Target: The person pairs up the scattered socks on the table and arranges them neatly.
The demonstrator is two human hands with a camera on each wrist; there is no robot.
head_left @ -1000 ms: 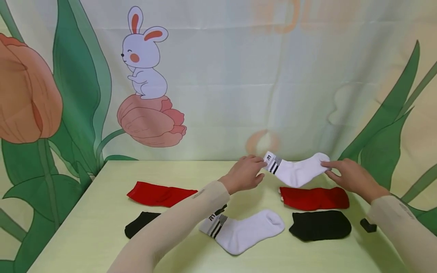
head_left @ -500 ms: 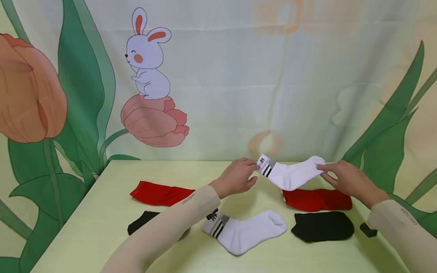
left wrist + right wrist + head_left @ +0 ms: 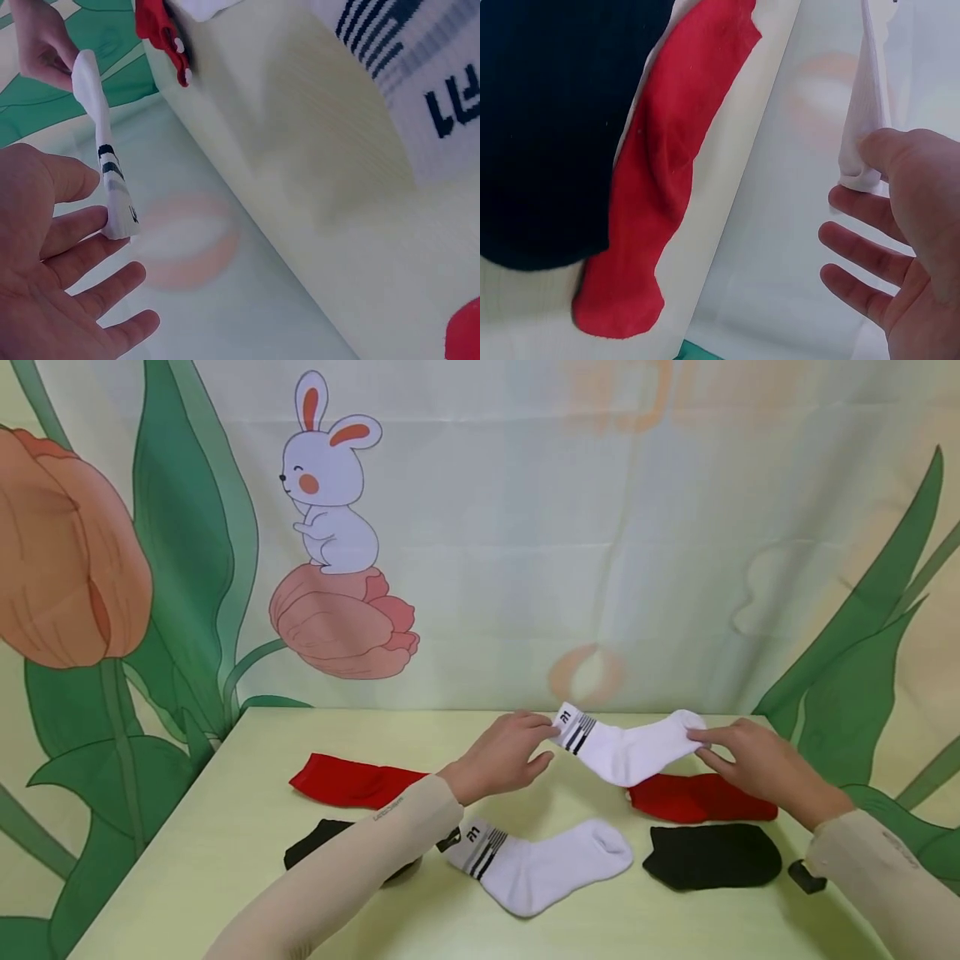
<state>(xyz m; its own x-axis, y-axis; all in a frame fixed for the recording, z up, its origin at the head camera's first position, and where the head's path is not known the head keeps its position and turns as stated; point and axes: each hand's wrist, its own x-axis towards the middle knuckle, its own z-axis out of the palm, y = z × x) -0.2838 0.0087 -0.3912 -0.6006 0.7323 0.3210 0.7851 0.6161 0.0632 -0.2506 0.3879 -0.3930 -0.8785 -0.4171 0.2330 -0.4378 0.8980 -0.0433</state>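
A white sock [image 3: 630, 752] with black stripes at its cuff is held up off the table, stretched between both hands. My left hand [image 3: 501, 758] has the cuff caught between two fingers, as the left wrist view shows, with the other fingers [image 3: 124, 289] spread. At the other end, my right hand [image 3: 757, 764] pinches the toe between thumb and index finger, its remaining fingers [image 3: 862, 251] spread apart. A second white sock [image 3: 547, 868] lies flat on the table in front, its toe pointing right.
Below the raised sock lie a red sock [image 3: 701, 797] and a black sock [image 3: 712, 857] on the right. Another red sock [image 3: 360, 779] and a black sock [image 3: 318, 839] lie left, partly behind the left sleeve [image 3: 345, 877]. A printed cloth [image 3: 480, 527] hangs behind the table.
Both hands have moved left and slightly down, carrying the raised white sock with them. The view has shifted a little; the socks on the table lie as before.
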